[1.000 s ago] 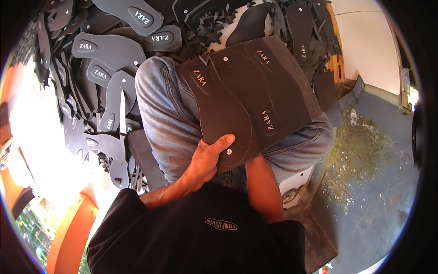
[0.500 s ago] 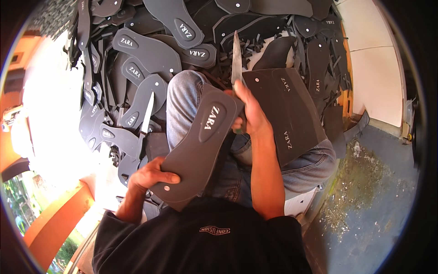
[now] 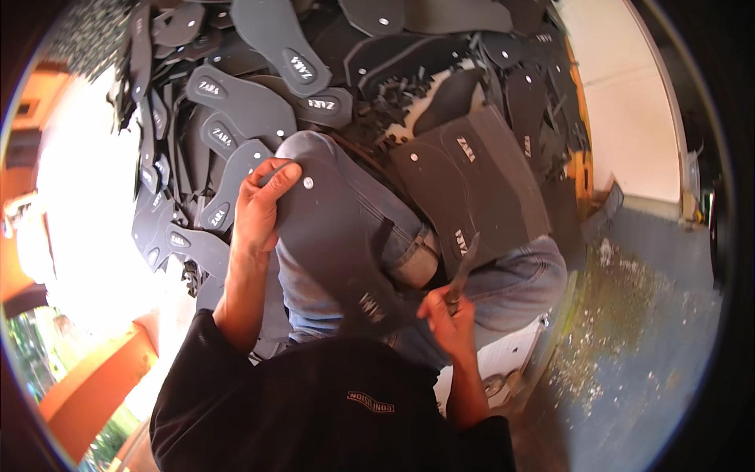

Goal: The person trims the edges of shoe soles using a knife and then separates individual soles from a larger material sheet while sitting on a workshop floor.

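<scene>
My left hand [image 3: 261, 203] pinches the rounded end of a dark grey shoe sole [image 3: 326, 224] between thumb and fingers. The sole slants across my lap, its printed end low and near my shirt. In my right hand [image 3: 450, 321], just right of that lower end, a knife [image 3: 465, 271] is held by its handle, blade pointing up and away. The blade overlaps the near edge of a dark foam sheet [image 3: 503, 197] lying on my right thigh. Printed marks and curved outlines show on the sheet.
Many cut soles [image 3: 248, 102] lie heaped beyond my knees and to the left. Thin dark offcut strips [image 3: 401, 98] are scattered among them. A white panel [image 3: 621, 102] stands at the right, above a stained blue floor [image 3: 629, 315].
The sole has been turned end for end, its printed end now near me. My left hand has moved up and away; my right hand with the knife has come down toward me.
</scene>
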A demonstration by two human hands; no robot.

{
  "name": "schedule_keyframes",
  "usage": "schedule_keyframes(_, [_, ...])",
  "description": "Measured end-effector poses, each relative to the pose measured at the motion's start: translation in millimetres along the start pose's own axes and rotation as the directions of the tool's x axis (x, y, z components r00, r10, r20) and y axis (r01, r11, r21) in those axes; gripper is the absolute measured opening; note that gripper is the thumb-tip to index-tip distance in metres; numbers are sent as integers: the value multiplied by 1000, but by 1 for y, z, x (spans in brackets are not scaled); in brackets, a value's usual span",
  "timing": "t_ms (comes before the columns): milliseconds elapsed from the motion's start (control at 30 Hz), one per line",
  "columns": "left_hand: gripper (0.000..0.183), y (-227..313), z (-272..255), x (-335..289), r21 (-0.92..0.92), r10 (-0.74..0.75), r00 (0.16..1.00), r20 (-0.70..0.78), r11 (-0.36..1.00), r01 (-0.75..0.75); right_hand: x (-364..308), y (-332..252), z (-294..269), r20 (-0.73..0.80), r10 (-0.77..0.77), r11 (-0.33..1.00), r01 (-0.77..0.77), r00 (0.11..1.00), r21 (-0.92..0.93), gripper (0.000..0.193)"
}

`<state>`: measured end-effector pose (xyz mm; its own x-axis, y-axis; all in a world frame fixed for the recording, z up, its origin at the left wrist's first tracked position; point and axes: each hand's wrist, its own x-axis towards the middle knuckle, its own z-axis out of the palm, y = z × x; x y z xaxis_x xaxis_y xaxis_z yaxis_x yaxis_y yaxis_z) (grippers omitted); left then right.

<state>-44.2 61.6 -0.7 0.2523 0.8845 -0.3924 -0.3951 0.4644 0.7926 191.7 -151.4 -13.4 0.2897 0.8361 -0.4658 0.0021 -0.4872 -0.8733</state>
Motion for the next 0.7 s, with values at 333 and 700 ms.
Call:
schedule_keyframes(333, [29,-31,49,-15,163,-536,815,221,844,511,12,-7,3,-107,-271,832,177,957,-525,42])
schedule_keyframes(700, [27,-28,67,-17,355,-553,805,215,812,463,48,-31,3,45,-432,722,375,901,-582,28])
